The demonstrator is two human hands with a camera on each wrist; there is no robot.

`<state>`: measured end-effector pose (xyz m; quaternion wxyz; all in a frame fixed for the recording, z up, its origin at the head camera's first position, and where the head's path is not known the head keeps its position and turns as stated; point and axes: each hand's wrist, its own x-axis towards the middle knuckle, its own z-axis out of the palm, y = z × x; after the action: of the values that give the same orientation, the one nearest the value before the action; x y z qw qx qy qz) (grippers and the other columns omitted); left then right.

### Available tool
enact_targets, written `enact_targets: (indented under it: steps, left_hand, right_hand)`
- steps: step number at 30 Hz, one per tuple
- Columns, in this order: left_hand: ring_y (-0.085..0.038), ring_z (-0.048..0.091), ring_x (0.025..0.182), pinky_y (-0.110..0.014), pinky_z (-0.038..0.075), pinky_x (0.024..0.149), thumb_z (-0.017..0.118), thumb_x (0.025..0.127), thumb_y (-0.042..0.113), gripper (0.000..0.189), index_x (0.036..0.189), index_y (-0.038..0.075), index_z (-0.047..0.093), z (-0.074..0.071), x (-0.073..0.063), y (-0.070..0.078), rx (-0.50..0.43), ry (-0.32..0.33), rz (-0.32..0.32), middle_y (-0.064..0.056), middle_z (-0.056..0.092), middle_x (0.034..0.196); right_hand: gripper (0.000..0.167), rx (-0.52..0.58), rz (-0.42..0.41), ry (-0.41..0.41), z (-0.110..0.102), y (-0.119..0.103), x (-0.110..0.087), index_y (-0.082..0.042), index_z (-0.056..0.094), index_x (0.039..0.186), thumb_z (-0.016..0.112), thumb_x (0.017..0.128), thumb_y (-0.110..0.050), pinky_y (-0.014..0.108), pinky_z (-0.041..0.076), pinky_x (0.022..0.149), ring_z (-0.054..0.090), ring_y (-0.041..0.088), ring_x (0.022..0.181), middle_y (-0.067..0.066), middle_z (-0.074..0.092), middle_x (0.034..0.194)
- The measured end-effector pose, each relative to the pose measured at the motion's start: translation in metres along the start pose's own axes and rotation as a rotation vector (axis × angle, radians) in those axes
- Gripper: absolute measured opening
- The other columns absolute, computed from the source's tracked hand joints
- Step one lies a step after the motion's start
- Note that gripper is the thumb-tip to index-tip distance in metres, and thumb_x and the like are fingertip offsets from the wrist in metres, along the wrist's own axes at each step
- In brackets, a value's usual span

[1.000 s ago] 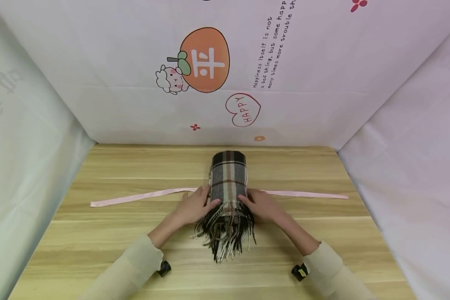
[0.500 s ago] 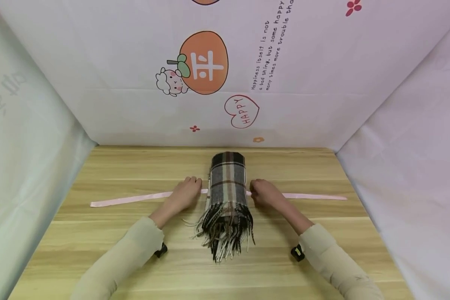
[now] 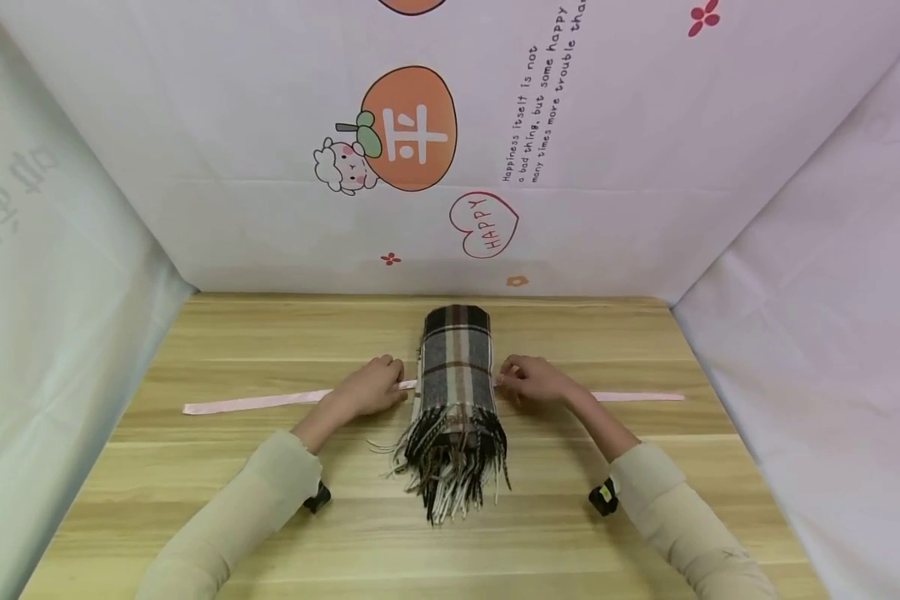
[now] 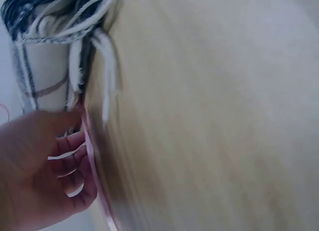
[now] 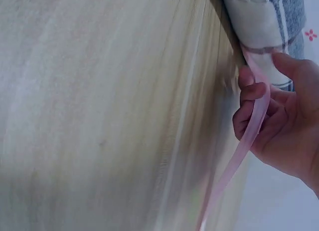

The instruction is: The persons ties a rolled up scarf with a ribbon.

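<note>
A rolled plaid scarf [image 3: 456, 358] with black and white fringe lies upright along the middle of the table, its fringe toward me. A pink ribbon [image 3: 255, 403] runs crosswise under it and out to both sides. To the left of the roll, my left hand [image 3: 371, 386] pinches the ribbon between thumb and fingers, close to the scarf. On the other side, my right hand [image 3: 536, 381] has its fingers curled around the ribbon [image 5: 254, 118], which crosses them in the right wrist view; the thumb lies near the scarf. The ribbon's part under the scarf is hidden.
The wood-grain table [image 3: 450, 558] meets a white printed backdrop [image 3: 607, 233] just behind the scarf. White cloth walls [image 3: 60, 275] rise at left and right. Loose fringe strands [image 4: 107, 71] hang beside the left hand.
Both hands have left the scarf's sides and moved outward onto the ribbon. The ribbon's right end has shifted slightly left. The scarf stays in place.
</note>
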<state>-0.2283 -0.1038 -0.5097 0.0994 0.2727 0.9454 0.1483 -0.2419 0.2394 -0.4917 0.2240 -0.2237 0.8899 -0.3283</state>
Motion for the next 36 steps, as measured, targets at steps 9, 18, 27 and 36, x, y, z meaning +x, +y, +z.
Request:
enact_targets:
  steps: [9, 18, 27, 36]
  left_hand:
    - [-0.015, 0.056, 0.070, -0.031, 0.049, 0.067, 0.055, 0.103, 0.024, 0.018, 0.097, 0.007, 0.060, -0.007, 0.003, -0.005, -0.225, -0.061, -0.028, -0.004, 0.064, 0.083]
    - [-0.009, 0.030, 0.042, -0.024, 0.031, 0.045, 0.047, 0.106, 0.032, 0.043, 0.093, 0.004, 0.077, -0.013, 0.009, -0.014, -0.530, -0.090, -0.187, 0.005, 0.041, 0.048]
    - [-0.012, 0.054, 0.052, -0.026, 0.047, 0.051, 0.054, 0.102, 0.013, 0.024, 0.091, -0.002, 0.069, -0.015, 0.008, -0.017, -0.766, -0.114, -0.223, -0.003, 0.060, 0.063]
    - [-0.015, 0.069, 0.071, -0.028, 0.058, 0.070, 0.049, 0.105, 0.011, 0.030, 0.111, -0.011, 0.068, -0.027, 0.000, -0.024, -0.978, -0.277, -0.151, -0.008, 0.072, 0.082]
  right_hand:
    - [0.046, 0.096, 0.100, 0.033, -0.003, -0.002, 0.008, 0.002, 0.054, 0.072, 0.044, 0.108, -0.026, 0.027, 0.031, 0.056, 0.027, 0.011, 0.051, -0.005, 0.031, 0.053]
    - [0.034, 0.209, 0.085, -0.035, -0.005, -0.003, 0.011, 0.006, 0.055, 0.080, 0.050, 0.105, -0.016, 0.025, 0.037, 0.059, 0.041, 0.011, 0.057, -0.002, 0.046, 0.063]
    - [0.034, 0.441, 0.096, -0.221, -0.007, 0.001, 0.008, 0.013, 0.067, 0.105, 0.047, 0.106, -0.015, 0.025, 0.050, 0.057, 0.058, 0.011, 0.059, 0.006, 0.068, 0.073]
    - [0.038, 0.650, -0.020, -0.261, -0.012, 0.006, -0.001, 0.019, 0.059, 0.119, 0.045, 0.107, -0.014, 0.025, 0.054, 0.068, 0.064, 0.011, 0.074, 0.011, 0.072, 0.089]
